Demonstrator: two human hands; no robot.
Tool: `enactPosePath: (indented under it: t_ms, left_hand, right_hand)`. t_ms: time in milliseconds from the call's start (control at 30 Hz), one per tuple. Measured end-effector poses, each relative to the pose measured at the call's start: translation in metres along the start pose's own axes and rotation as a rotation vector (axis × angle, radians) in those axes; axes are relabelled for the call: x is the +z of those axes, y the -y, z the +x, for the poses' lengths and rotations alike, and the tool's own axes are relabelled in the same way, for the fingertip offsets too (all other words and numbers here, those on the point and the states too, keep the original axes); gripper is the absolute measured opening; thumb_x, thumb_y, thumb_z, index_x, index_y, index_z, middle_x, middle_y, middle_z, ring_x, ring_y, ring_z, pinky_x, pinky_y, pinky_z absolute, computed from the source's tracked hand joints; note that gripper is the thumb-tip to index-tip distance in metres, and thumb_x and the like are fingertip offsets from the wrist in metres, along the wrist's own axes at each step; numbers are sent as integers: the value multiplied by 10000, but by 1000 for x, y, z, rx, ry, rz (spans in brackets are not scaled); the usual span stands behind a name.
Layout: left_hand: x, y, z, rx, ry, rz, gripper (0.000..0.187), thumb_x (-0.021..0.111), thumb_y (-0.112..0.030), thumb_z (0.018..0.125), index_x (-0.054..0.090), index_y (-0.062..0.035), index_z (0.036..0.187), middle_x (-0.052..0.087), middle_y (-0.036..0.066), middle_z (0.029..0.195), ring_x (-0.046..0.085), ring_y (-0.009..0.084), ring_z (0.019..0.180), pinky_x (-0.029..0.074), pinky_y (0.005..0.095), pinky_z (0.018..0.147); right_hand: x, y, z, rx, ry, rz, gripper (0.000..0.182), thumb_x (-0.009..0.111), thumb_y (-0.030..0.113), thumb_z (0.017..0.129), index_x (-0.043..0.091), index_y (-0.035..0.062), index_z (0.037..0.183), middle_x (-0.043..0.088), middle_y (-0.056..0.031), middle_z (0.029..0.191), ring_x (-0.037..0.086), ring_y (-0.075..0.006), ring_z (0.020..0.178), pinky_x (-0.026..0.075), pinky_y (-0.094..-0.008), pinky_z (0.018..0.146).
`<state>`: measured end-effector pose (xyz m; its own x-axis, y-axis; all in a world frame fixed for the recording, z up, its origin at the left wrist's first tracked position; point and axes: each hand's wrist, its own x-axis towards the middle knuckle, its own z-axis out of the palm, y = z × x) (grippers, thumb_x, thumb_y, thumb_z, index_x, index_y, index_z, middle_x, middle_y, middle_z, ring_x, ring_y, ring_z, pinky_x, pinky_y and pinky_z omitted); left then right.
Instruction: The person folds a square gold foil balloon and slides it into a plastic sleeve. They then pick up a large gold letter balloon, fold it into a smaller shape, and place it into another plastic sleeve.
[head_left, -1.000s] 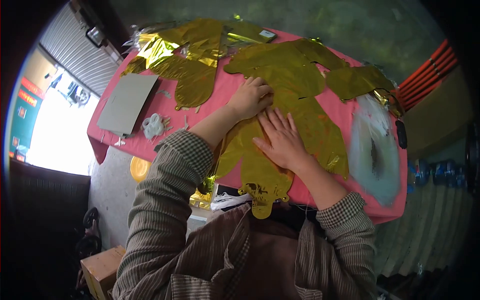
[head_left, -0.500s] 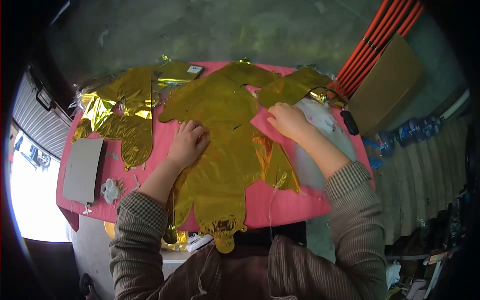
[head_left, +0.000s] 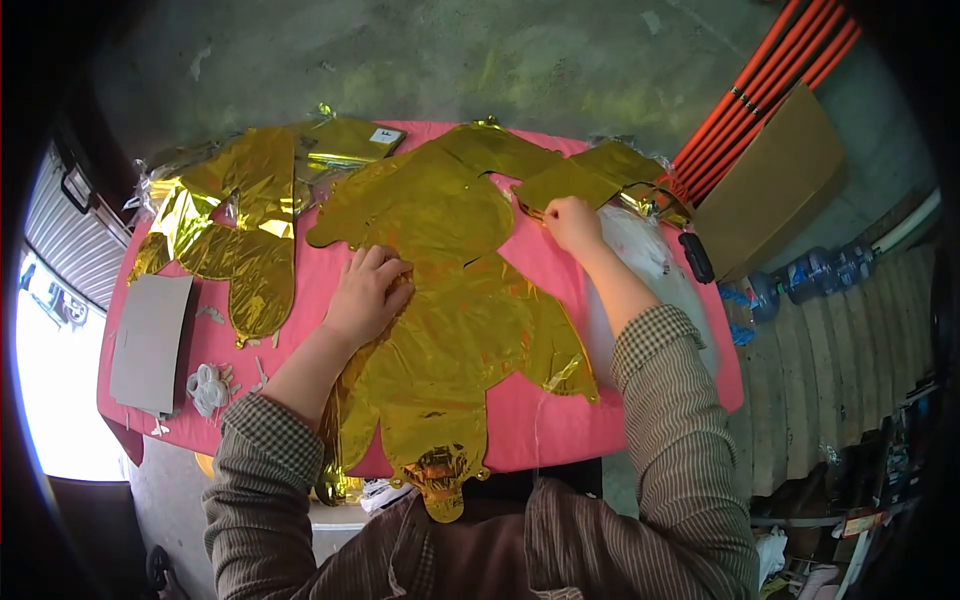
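A large flat gold foil balloon [head_left: 440,340] with rounded lobes is spread over the pink-covered table [head_left: 560,430], its lower lobe hanging past the near edge. My left hand [head_left: 370,290] rests on the balloon's left edge with its fingers bent and slightly apart. At the upper right, my right hand [head_left: 575,225] has its fingers pinched together at the edge of the foil lobe there; the fingertips are partly hidden. A thin clear thread [head_left: 538,430] hangs from the balloon's lower right lobe.
Another gold foil balloon [head_left: 255,230] lies at left, above a grey board [head_left: 150,340] and white string [head_left: 208,390]. Folded gold foil [head_left: 350,145] sits at the back. Right are clear plastic [head_left: 650,280], a black-handled object [head_left: 696,258], a cardboard box [head_left: 775,190] and orange poles [head_left: 760,90].
My right hand has come slightly nearer and closed at the lobe's edge. The balloon's right flap, folded up before, lies flatter. My left hand stays on the foil; the view has shifted a little.
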<state>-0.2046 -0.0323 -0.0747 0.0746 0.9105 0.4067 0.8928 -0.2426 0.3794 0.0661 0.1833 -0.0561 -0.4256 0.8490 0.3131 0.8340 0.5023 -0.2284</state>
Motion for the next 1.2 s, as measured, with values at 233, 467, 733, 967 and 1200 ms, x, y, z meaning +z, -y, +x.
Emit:
enactPosePath:
  t_ms: [233, 467, 733, 967, 1200]
  left_hand:
    - [-1, -1, 0, 5, -3, -7, 256, 641, -207, 799, 611, -90, 1026, 527, 72, 1039, 482, 272, 1013, 389, 395, 878]
    - [-3, -3, 0, -5, 9, -24, 243, 619, -178, 813, 597, -70, 1029, 529, 93, 1043, 485, 291, 1008, 383, 393, 890]
    - [-1, -1, 0, -6, 0, -18, 256, 633, -207, 804, 604, -92, 1031, 523, 67, 1033, 479, 266, 1016, 387, 388, 872]
    - [-2, -2, 0, -10, 8, -24, 245, 622, -196, 813, 599, -86, 1031, 525, 75, 1033, 481, 275, 1004, 385, 387, 879]
    - [-3, -3, 0, -4, 5, -15, 235, 613, -189, 824, 593, -83, 1033, 518, 86, 1043, 476, 282, 1015, 378, 388, 895]
  right_hand:
    - [15, -39, 26, 246, 135, 590, 259, 745, 214, 688, 583, 17, 642, 595, -72, 595, 535, -135, 543, 431, -322, 519]
    - [1, -15, 9, -98, -77, 73, 109, 621, 131, 778, 597, 57, 855, 635, -143, 745, 605, -315, 632, 482, -408, 587]
    - [-19, -2, -3, -415, 41, -307, 154, 533, 92, 795, 638, 111, 906, 583, -97, 858, 622, -321, 698, 501, -436, 614]
    - [-20, 3, -2, -232, 12, -185, 187, 617, 237, 780, 673, 59, 775, 602, -97, 850, 619, -305, 722, 490, -436, 653]
    - [-6, -5, 5, -183, -15, -47, 205, 635, 244, 763, 679, 44, 757, 620, -97, 841, 609, -314, 793, 481, -432, 699]
